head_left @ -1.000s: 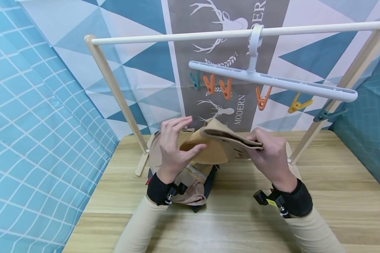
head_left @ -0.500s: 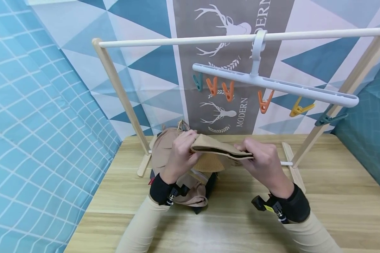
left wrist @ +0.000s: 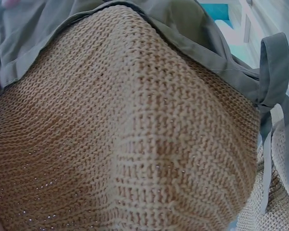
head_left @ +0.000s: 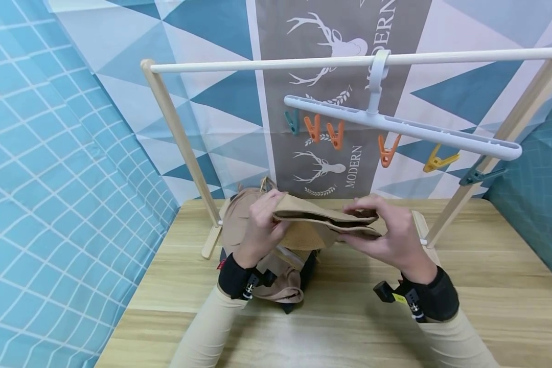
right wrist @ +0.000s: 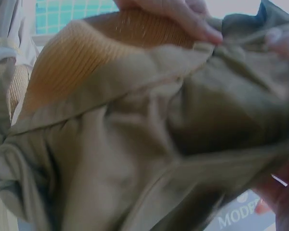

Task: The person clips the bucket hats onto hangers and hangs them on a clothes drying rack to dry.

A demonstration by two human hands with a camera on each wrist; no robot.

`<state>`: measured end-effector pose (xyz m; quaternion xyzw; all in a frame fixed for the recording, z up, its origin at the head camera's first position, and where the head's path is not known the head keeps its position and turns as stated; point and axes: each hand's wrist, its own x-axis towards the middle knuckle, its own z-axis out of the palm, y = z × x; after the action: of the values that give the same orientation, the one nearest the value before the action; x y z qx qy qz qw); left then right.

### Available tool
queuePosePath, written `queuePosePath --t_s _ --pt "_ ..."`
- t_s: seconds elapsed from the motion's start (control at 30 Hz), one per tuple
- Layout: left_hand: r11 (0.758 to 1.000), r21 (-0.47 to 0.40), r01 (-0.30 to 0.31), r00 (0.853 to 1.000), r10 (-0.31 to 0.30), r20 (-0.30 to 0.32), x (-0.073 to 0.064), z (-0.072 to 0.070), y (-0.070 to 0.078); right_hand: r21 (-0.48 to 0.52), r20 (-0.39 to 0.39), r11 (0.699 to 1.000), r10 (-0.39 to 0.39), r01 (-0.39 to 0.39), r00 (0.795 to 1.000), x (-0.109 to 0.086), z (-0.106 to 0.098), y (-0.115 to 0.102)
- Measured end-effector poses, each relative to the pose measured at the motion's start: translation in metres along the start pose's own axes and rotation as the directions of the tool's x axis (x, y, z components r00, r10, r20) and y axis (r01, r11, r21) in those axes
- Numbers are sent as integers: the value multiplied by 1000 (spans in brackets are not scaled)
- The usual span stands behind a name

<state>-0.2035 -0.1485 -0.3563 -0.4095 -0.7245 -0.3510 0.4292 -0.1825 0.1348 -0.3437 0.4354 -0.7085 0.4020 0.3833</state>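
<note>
A sun hat (head_left: pixel 303 204) with a khaki cloth crown and a woven straw brim (left wrist: pixel 135 125) is held above the table between both hands. My left hand (head_left: pixel 262 220) pinches the left end of the folded cloth. At the other end, my right hand (head_left: pixel 391 232) holds the cloth edge, fingers above and thumb below, and the fold gapes there. The cloth tie (left wrist: pixel 274 72) shows beside the brim in the left wrist view. In the right wrist view the cloth (right wrist: pixel 130 125) is blurred and hides part of the hands.
Beneath and left of the hat lies a heap of beige fabric (head_left: pixel 236 220) on the wooden table (head_left: pixel 349 317). A rack with a white bar (head_left: pixel 257 65) stands behind. From it hangs a light blue hanger (head_left: pixel 409 125) with several clips, including a yellow clip (head_left: pixel 437 161).
My left hand has gone from spread fingers to pinching the hat's left end. My right hand has shifted its fingers at the right end, where the cloth now gapes wider. The view has tilted slightly up.
</note>
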Motion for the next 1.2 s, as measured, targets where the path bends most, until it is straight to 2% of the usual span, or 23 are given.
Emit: queuePosePath --t_s 0.1,0.27,0.43,0.53,0.7,0.8,0.93,1.07,1.2 --pt "998 -53 37 998 -40 -58 0 -1 -1 81 -27 997 3 0 1000 0 -2 7" --pt "988 -88 126 981 -138 -139 0 -4 -2 118 -33 993 -20 23 999 0 -4 20" --pt "981 -124 148 967 -170 -189 -1 -5 -4 105 -5 994 20 -19 1000 -1 -6 25" --pt "977 -145 159 962 -186 -200 -3 -5 -5 118 -20 993 24 -22 1000 -3 -4 29" --pt "962 -190 195 956 -230 -181 -6 -5 -1 157 -50 986 58 -49 997 -6 0 31" --pt "946 -241 216 954 -257 -155 -7 -5 1 122 -84 989 96 -86 992 -9 3 29" --pt "933 -292 210 959 -255 -124 -6 -3 3 39 -147 992 121 -116 982 -13 5 25" --pt "927 -319 196 964 -241 -108 -5 -2 4 17 -181 994 112 -111 977 -12 6 23" --pt "940 -278 196 969 -229 -92 -5 -3 4 3 -211 996 92 -93 973 -12 5 22"
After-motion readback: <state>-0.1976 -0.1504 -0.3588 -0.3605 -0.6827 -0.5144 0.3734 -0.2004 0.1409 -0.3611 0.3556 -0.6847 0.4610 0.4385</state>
